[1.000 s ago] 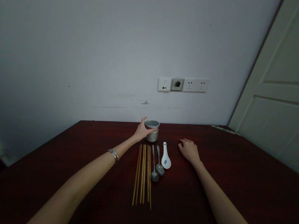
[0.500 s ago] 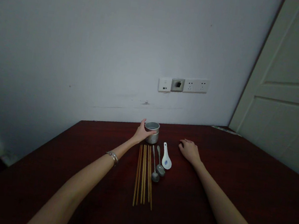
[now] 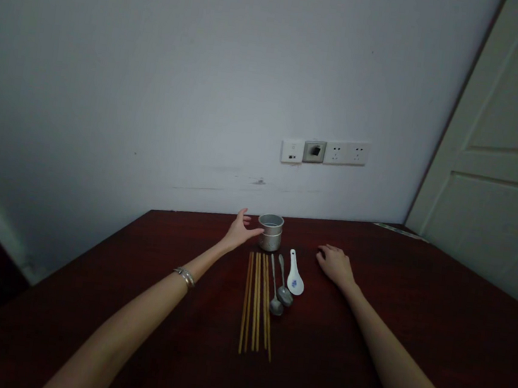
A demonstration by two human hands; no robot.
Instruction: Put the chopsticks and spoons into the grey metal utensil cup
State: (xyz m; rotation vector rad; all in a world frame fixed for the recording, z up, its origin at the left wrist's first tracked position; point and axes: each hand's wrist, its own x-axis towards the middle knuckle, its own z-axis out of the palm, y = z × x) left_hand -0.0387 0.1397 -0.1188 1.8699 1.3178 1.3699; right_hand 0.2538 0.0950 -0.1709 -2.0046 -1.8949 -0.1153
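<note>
A round silver metal cup stands upright near the back of the table. Just left of it is my left hand, thumb and fingers spread apart and holding nothing; its thumb tip reaches the cup's side, though I cannot tell if it touches. Several wooden chopsticks lie side by side in front of the cup. Beside them are two metal spoons, one nearer the chopsticks and another, then a white ceramic spoon. To the right, my right hand rests palm down on the table, fingers loosely stretched.
The dark red table meets a white wall at its back edge. Sockets and switches sit on the wall. A pale panelled door borders the right side, and a thin strip lies at the back right corner.
My left hand has opened wider and drawn away from the cup to the left. The whole view has shifted slightly; the right hand still rests on the table.
</note>
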